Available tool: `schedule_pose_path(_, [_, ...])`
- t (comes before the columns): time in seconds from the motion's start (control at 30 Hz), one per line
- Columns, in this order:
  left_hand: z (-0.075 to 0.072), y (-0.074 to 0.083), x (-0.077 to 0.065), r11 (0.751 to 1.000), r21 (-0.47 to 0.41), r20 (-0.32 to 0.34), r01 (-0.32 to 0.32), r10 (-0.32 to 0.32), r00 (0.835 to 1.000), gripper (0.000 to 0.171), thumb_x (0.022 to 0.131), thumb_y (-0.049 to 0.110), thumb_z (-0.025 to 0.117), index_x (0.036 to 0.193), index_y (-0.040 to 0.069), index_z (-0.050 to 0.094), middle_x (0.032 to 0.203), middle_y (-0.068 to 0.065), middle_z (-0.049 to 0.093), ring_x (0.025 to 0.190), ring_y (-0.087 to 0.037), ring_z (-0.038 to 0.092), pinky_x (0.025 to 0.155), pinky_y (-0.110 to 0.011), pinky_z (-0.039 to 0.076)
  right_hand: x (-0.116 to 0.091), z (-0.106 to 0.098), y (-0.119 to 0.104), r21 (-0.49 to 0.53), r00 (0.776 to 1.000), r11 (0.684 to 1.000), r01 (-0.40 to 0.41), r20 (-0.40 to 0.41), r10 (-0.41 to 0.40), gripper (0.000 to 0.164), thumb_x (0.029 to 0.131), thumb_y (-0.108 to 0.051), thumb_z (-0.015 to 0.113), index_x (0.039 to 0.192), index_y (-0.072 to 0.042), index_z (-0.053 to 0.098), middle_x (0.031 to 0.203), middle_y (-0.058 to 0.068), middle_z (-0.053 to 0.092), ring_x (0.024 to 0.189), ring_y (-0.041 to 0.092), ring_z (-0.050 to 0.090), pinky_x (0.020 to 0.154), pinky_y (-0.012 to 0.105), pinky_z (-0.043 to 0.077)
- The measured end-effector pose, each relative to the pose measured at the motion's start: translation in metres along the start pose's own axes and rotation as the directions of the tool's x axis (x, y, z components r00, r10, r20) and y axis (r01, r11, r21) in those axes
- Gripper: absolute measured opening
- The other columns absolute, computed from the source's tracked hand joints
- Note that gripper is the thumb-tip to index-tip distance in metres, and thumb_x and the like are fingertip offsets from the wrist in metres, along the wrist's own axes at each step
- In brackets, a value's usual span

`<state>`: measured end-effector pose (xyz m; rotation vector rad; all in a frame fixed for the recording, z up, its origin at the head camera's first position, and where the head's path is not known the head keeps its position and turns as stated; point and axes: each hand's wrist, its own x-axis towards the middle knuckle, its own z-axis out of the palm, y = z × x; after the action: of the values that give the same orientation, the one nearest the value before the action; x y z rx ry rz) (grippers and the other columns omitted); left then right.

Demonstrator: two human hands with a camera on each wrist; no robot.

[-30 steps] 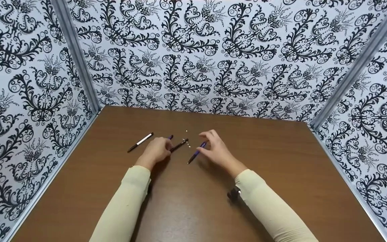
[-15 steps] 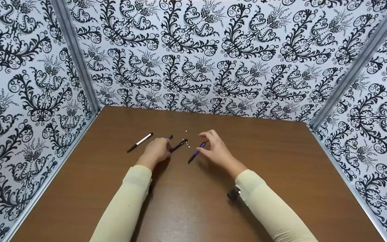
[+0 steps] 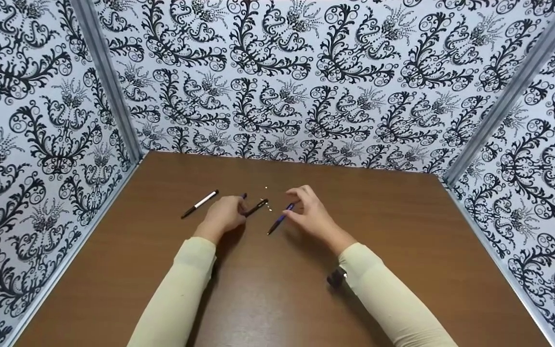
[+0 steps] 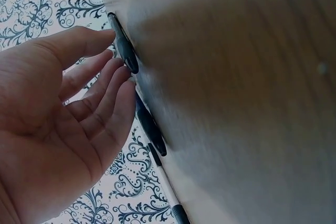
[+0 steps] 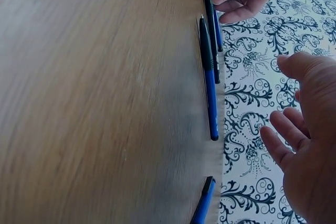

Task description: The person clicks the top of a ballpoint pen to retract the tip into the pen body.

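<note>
On the table (image 3: 268, 294), I'm watching a loose left hand (image 3: 223, 213) lingering just beside a black pen (image 3: 257, 207) and an empty, finger-spread right hand (image 3: 312, 213) hovering near a blue pen (image 3: 280, 220), judging light mid-barrel pinches best against rolling.

Can read no word, brand, number or sign in any view. Can make out at most faint pale flecks on one blue pen (image 5: 209, 80) and a black pen (image 5: 212, 36), roughly midway between the worktop's (image 3: 258, 299) side edges; too small to decipher.
</note>
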<state>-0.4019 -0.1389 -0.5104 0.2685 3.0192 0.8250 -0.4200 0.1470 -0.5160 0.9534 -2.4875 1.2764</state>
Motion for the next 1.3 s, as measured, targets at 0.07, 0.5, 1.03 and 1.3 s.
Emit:
schedule_pose_path(0.07, [-0.001, 0.001, 0.0, 1.0, -0.005, -0.012, -0.011, 0.011, 1.0, 0.029, 0.094, 0.007, 0.078, 0.123, 0.007, 0.079, 0.116, -0.01, 0.078, 0.109, -0.034, 0.073, 0.097, -0.053, 0.059, 0.0, -0.001, 0.0, -0.003, 1.0, 1.0, -0.005, 0.002, 0.005, 0.049, 0.098, -0.007, 0.084, 0.141, 0.002, 0.063, 0.135, 0.029, 0.055, 0.119, 0.05, 0.066, 0.103, 0.06, 0.058])
schedule_pose_path(0.5, [0.006, 0.012, 0.005, 0.985, -0.107, -0.041, -0.137, 0.133, 0.99, 0.023, 0.095, 0.007, 0.08, 0.118, 0.004, 0.079, 0.107, -0.009, 0.075, 0.102, -0.031, 0.07, 0.096, -0.05, 0.058, -0.009, -0.012, 0.003, 0.022, 0.999, 0.999, -0.032, -0.022, 0.033, 0.049, 0.097, -0.002, 0.084, 0.14, 0.003, 0.062, 0.128, 0.028, 0.059, 0.116, 0.052, 0.066, 0.1, 0.064, 0.058])
schedule_pose_path(1.03, [0.026, 0.036, 0.008, 0.957, -0.164, 0.037, -0.24, 0.249, 0.968, 0.029, 0.098, 0.009, 0.083, 0.125, 0.001, 0.074, 0.118, -0.013, 0.075, 0.11, -0.031, 0.072, 0.099, -0.047, 0.06, -0.025, -0.031, 0.018, -0.02, 0.998, 0.998, -0.056, -0.037, 0.055, 0.053, 0.095, -0.004, 0.086, 0.142, 0.002, 0.063, 0.127, 0.02, 0.062, 0.119, 0.053, 0.065, 0.104, 0.065, 0.055])
schedule_pose_path(1.3, [0.031, 0.048, 0.008, 0.971, -0.12, 0.06, -0.209, 0.217, 0.974, 0.034, 0.097, 0.014, 0.084, 0.127, 0.002, 0.073, 0.118, -0.012, 0.072, 0.111, -0.031, 0.07, 0.099, -0.048, 0.058, -0.029, -0.034, 0.021, -0.036, 0.997, 0.998, -0.06, -0.045, 0.059, 0.053, 0.095, -0.003, 0.086, 0.142, 0.003, 0.062, 0.126, 0.026, 0.061, 0.116, 0.051, 0.065, 0.102, 0.066, 0.055])
